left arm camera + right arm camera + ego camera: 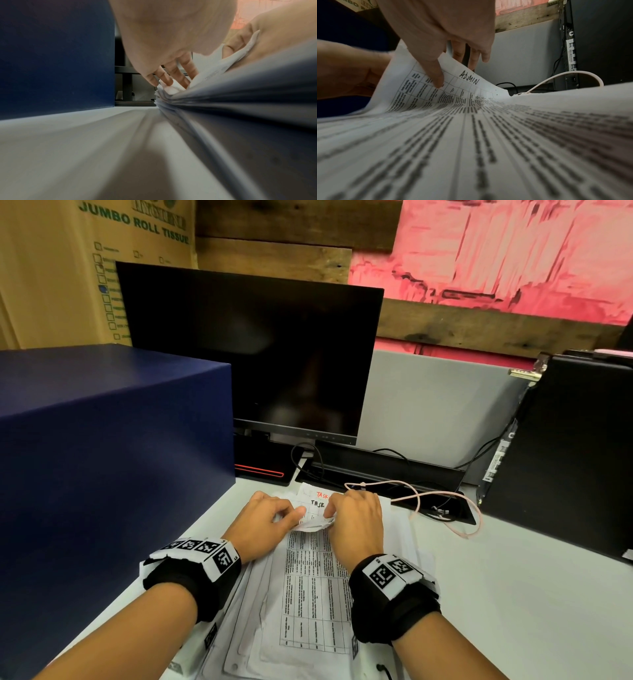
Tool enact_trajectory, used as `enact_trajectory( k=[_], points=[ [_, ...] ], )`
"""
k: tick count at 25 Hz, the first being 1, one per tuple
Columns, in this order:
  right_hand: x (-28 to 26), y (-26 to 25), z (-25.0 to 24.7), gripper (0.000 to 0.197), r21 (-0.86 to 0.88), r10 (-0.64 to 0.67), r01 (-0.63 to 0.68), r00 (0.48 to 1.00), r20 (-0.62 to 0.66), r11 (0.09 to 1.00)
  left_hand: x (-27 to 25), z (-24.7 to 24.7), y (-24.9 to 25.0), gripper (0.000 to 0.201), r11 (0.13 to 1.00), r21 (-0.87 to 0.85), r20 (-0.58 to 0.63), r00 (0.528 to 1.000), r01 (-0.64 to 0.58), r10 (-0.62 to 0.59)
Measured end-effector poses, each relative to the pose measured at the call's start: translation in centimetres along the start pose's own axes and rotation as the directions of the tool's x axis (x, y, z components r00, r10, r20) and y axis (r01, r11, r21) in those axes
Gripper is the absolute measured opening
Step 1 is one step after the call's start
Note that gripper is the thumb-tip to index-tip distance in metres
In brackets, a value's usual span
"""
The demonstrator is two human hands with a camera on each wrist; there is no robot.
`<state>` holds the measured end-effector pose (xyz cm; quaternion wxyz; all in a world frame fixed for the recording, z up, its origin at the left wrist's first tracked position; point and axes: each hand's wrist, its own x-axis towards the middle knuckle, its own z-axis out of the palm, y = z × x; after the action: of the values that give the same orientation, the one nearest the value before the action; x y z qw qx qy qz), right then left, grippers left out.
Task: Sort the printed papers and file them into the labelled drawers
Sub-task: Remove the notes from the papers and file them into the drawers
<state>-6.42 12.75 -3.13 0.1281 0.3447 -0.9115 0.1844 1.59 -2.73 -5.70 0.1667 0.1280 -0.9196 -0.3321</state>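
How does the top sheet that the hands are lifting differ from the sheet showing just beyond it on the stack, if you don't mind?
The top sheet is curled up at its far edge, pinched by the left hand and right hand; the sheet beyond lies flat, untouched. The top sheet bears a black handwritten "ADMIN"; the sheet beyond shows red and black "TASK". Both are white papers on the same stack.

dark monitor [253, 354] behind desk [513, 594]; navy box [102, 440] left; black computer tower [565, 457] right; pink cable [428, 498].
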Motion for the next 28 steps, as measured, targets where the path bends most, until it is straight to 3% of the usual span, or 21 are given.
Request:
enact_trajectory(
  k=[6, 8, 10, 13, 18, 21, 23, 25, 28],
  points=[
    [-0.1, -0.2, 0.1, 0.018, 0.006, 0.050, -0.049, 0.998, -0.040, 0.999, -0.3, -0.4, 0.1, 0.071, 1.000, -0.028, 0.131, 0.991, 0.005, -0.001],
    [-0.1, -0.1, 0.1, 0.019, 0.025, 0.079, -0.078, 0.994, -0.079, 0.997, -0.3, -0.5, 0.4, 0.056, 0.999, 0.046, 0.156, 0.988, 0.013, -0.020],
    [0.1, 0.0, 0.5, 0.029, 0.040, 0.110, -0.106, 0.986, -0.125, 0.994, -0.3, -0.5, 0.7, 0.018, 0.991, 0.134, 0.132, 0.990, 0.022, -0.040],
    [0.5, -0.1, 1.1, 0.047, 0.078, 0.162, -0.150, 0.970, -0.181, 0.986, -0.3, -0.5, 0.6, 0.026, 0.986, 0.164, 0.095, 0.994, 0.031, -0.047],
    [-0.1, 2.5, -0.7, 0.070, 0.135, 0.206, -0.191, 0.972, -0.113, 0.972, 0.0, -0.2, -0.2, 0.012, 0.978, 0.193, 0.052, 0.994, 0.082, -0.094],
    [-0.8, 5.8, -2.8, 0.075, 0.158, 0.294, -0.283, 0.955, -0.049, 0.946, -0.5, -1.2, 0.7, 0.014, 0.993, 0.018, -0.067, 0.991, 0.114, -0.112],
    [-1.3, 7.4, -3.8, 0.076, 0.319, 0.359, -0.365, 0.930, 0.080, 0.874, -1.4, -2.6, 2.5, 0.017, 0.985, -0.118, -0.098, 0.986, 0.125, -0.137],
    [-1.8, 7.8, -4.3, 0.073, 0.541, 0.341, -0.398, 0.917, 0.208, 0.741, -2.1, -4.3, 4.3, 0.021, 0.959, -0.266, -0.128, 0.982, 0.100, -0.138],
    [-2.0, 6.5, -6.1, 0.042, 0.811, 0.249, -0.348, 0.934, 0.256, 0.471, -3.1, -6.4, 7.0, 0.029, 0.836, -0.549, -0.147, 0.984, 0.000, -0.097]
  ],
)
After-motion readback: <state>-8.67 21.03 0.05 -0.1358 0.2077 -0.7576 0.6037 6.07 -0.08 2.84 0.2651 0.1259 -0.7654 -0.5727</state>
